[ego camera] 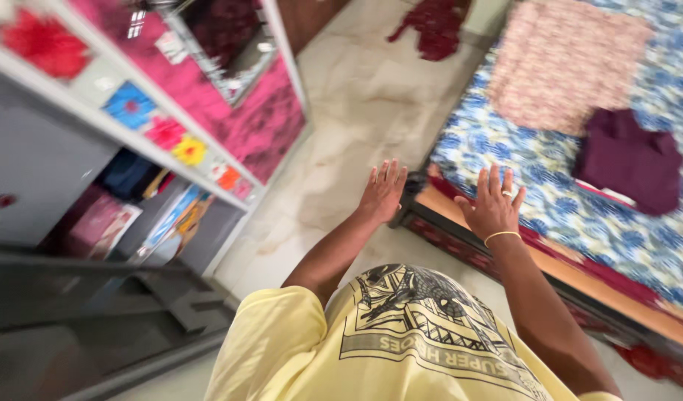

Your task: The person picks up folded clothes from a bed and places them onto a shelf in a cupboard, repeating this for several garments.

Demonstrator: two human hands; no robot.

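Beside the bed covered with a blue-and-white floral sheet, both hands are held out empty with fingers spread wide. The right hand, marked by a ring and a thin gold bangle at the wrist, hovers over the near corner of the bed, above its dark wooden frame; whether it touches the sheet cannot be told. The left hand is raised just off that same corner, over the pale marble floor.

Farther across the bed, a folded maroon garment lies well apart from the right hand, and a pink patterned cloth is spread beyond it. Away from the bed, across the floor, a grey cupboard with pink floral doors stands open.

By the look of it, the step in hand is an approach to the bed, nothing yet grasped. A further reach across the sheet would be called for before the maroon garment could be taken.
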